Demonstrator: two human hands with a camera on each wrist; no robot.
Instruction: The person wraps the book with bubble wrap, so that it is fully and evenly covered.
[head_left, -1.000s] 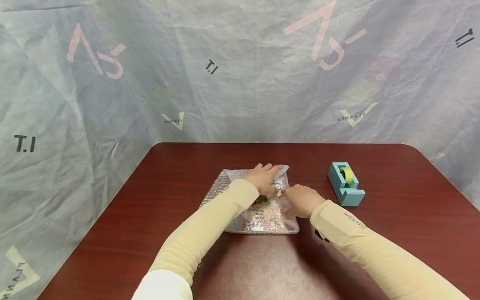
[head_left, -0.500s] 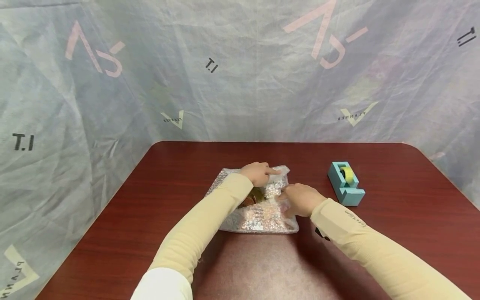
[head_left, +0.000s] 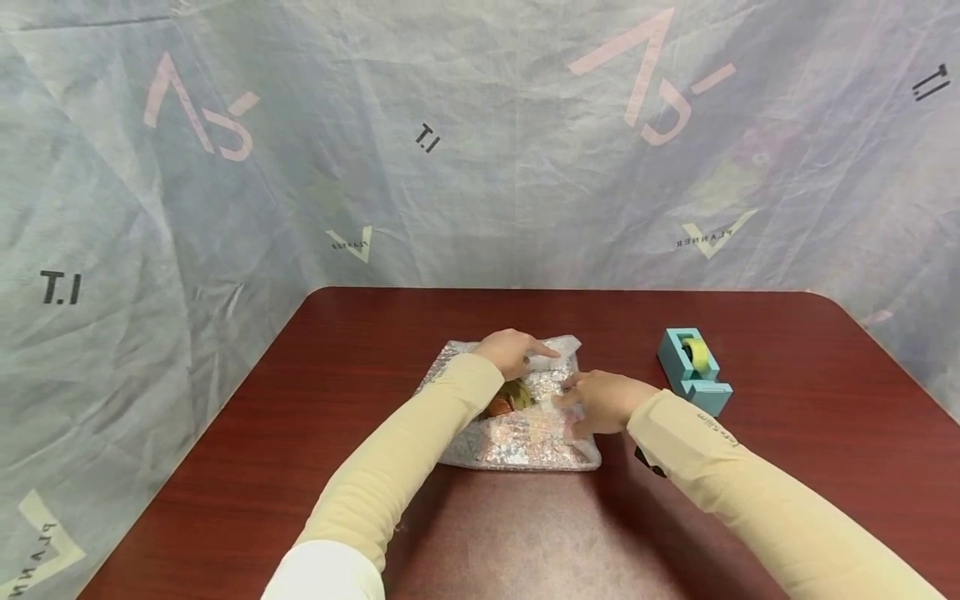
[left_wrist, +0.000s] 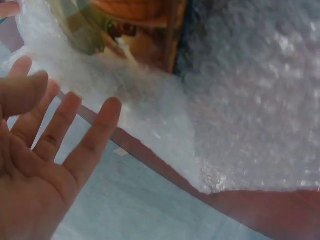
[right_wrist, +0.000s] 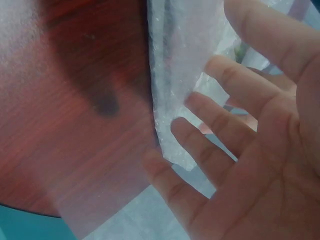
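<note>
A sheet of bubble wrap (head_left: 517,446) lies folded on the table. Between its folds shows a flat item with a printed colour picture (left_wrist: 145,37), its far extent hidden by the wrap and my left arm. My left hand (head_left: 506,352) is over the wrap's far part, index finger pointing right; in the left wrist view the left hand (left_wrist: 45,165) has its fingers spread and straight beside the wrap's edge. At the wrap's right edge is my right hand (head_left: 606,402). The right hand (right_wrist: 240,135) shows extended fingers alongside the wrap in the right wrist view.
A light-blue tape dispenser (head_left: 692,367) with a yellow roll stands on the dark red table (head_left: 360,333), right of the wrap. Behind the table hangs a grey printed sheet (head_left: 480,167).
My left hand has moved left along the wrap, uncovering more of the picture, and its index finger now points right. My right hand stays at the right edge, its fingers less curled than before.
</note>
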